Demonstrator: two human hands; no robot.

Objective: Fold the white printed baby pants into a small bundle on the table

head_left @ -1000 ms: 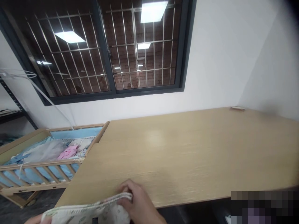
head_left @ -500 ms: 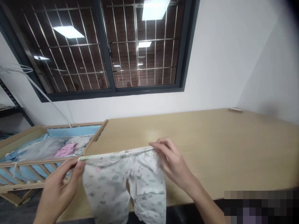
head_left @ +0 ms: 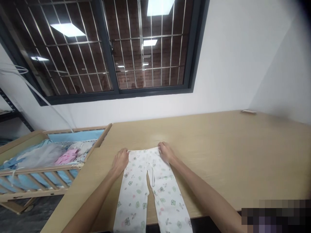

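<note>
A pair of small white trousers with green and pink prints lies spread on the wooden table, waistband away from me and legs toward me. The leg ends run over the near edge and out of the picture. My left hand is closed on the left corner of the waistband. At the right corner, my right hand grips the waistband, its fingertips partly hidden behind the hand.
A wooden crib with blue lining stands at the left, holding a pink cloth and other bedding. A small flat white object lies at the table's far right. Behind is a barred window.
Both hands have moved forward and down with the trousers, from holding them up above the near edge to laying them flat on the table. The trouser legs now stretch out straighter.
</note>
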